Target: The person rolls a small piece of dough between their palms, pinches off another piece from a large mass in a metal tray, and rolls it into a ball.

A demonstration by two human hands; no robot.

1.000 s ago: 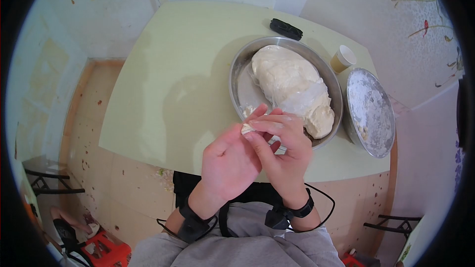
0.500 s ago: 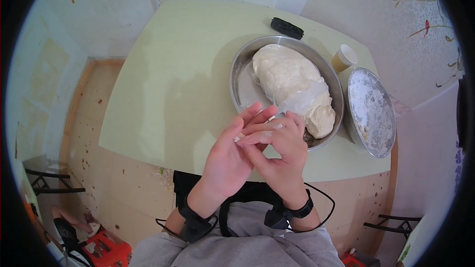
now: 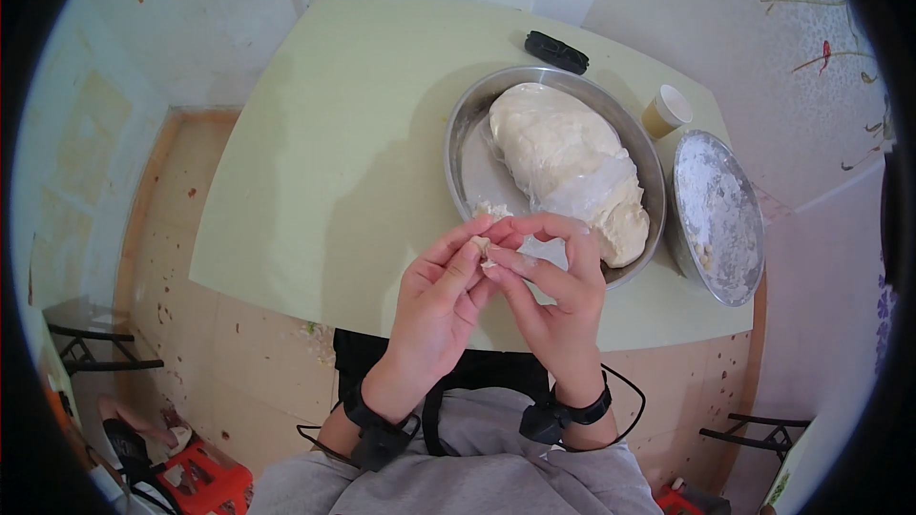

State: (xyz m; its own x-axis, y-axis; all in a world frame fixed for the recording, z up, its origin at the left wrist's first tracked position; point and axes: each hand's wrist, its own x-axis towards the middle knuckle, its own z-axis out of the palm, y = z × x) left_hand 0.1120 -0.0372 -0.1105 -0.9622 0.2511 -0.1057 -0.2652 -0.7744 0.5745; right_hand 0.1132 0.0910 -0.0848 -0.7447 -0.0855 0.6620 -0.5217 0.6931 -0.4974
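A small piece of dough [image 3: 481, 244] is pinched between the thumb and fingers of my left hand [image 3: 434, 296]. My right hand [image 3: 558, 300] meets it from the other side, thumb and forefinger closed on the same bit. Just beyond the fingertips, more pale dough scraps [image 3: 492, 210] show at the near rim of a round metal basin [image 3: 461, 148]. Inside that basin lies a large mass of white dough [image 3: 558, 138], partly covered with clear plastic film [image 3: 582, 186]. My right fingers overlap the basin's near edge in this view.
Right of the basin, a tilted metal bowl [image 3: 720, 219] holds white flour and a few small dough bits. A paper cup [image 3: 667, 112] and a black case [image 3: 556, 52] stand behind on the pale green table [image 3: 315, 133]. At lower left are a red stool [image 3: 205, 479] and another person's leg [image 3: 143, 424].
My hands have drawn slightly apart from their overlapped pose, the fingertips now meeting at the dough piece, which shows more plainly. Dough scraps beyond my fingers have come into view.
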